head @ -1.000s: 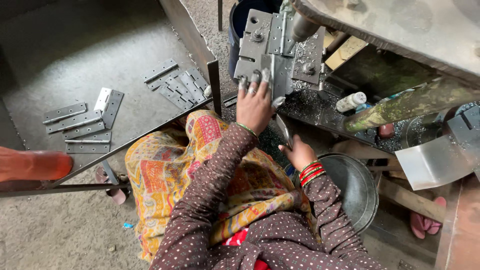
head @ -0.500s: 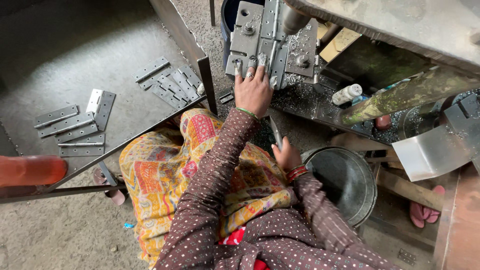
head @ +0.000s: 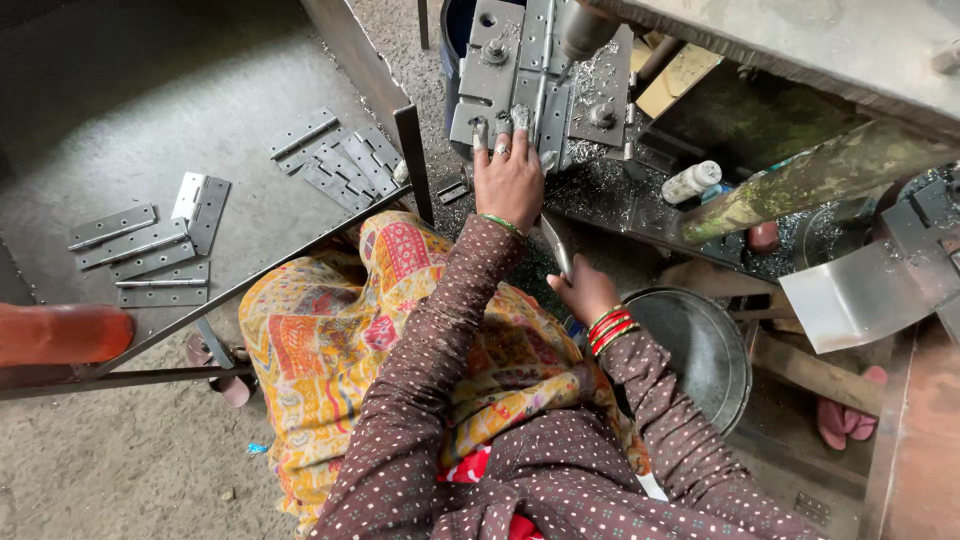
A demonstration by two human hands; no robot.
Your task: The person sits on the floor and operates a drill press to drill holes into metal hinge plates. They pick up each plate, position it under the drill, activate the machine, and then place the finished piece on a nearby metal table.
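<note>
Head view: person sitting at a drill press, looking down.
Finished hinges: lying flat on the metal sheet, well left of the fixture plate.
Left hand: reaching forward, fingers pressing down on the plate's near edge, closed on nothing.
Right hand: drawing back below the plate, fist clamping a thin metal lever.
Steel bowl: sitting right of that hand.
Risk: fingertips are resting close to the spindle and swarf; a slip could likely be cutting them.
</note>
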